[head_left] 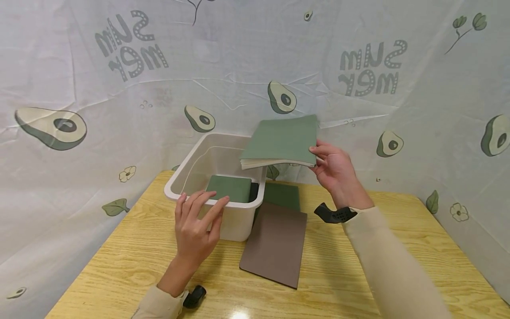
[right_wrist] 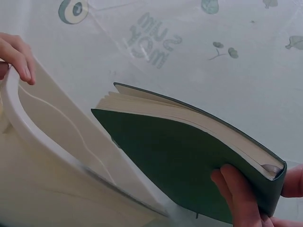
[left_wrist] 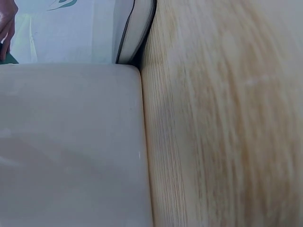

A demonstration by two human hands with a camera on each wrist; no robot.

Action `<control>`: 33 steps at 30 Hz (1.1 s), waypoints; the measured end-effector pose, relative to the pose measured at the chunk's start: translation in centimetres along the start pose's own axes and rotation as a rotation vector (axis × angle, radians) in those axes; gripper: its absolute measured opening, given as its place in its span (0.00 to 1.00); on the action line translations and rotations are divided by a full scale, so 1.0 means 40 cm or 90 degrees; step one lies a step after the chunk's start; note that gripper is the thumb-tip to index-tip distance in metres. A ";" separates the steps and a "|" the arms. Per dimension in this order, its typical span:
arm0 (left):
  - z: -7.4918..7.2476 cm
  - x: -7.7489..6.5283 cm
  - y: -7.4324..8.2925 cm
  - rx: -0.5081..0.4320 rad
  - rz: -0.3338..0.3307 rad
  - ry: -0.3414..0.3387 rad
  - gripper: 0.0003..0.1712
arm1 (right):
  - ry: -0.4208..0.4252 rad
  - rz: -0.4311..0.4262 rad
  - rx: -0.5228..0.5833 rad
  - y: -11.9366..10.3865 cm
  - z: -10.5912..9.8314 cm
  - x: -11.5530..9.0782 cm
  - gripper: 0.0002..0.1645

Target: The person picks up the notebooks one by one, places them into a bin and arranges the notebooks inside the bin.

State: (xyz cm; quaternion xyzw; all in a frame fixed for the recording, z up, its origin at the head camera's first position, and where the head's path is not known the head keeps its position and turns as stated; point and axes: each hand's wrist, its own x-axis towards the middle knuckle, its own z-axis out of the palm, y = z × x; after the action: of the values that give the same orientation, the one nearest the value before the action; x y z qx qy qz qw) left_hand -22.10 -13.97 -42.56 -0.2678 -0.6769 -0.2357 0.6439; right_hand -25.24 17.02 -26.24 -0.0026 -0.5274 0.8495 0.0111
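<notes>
My right hand (head_left: 334,170) pinches a green softcover notebook (head_left: 280,139) at its right edge, thumb on one cover and fingers on the other. The notebook is held above the right side of a white plastic bin (head_left: 235,221). Its page edges fan slightly in the right wrist view. My left hand (head_left: 197,223) holds the bin's near rim, fingertips hooked over it. Inside the bin stands another green book (head_left: 231,188), with a black item (head_left: 253,192) beside it; their lower parts are hidden.
To the bin's right, a brown notebook (head_left: 276,243) lies on the wooden table (head_left: 338,274), partly over a dark green notebook (head_left: 283,195). A white curtain (head_left: 239,53) printed with avocados hangs behind the table.
</notes>
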 end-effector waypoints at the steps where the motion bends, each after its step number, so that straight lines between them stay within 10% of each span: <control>1: 0.000 0.000 0.000 0.000 0.000 0.000 0.14 | 0.003 0.000 -0.003 0.003 0.004 0.002 0.36; 33: -0.006 0.001 0.001 0.008 -0.004 -0.009 0.14 | 0.041 0.011 0.002 0.123 0.124 0.034 0.41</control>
State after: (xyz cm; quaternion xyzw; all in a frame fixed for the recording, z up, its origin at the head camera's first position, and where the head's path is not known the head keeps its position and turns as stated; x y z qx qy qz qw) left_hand -21.90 -14.08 -42.49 -0.2636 -0.6833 -0.2315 0.6403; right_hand -26.75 10.41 -28.42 -0.0343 -0.5255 0.8498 0.0211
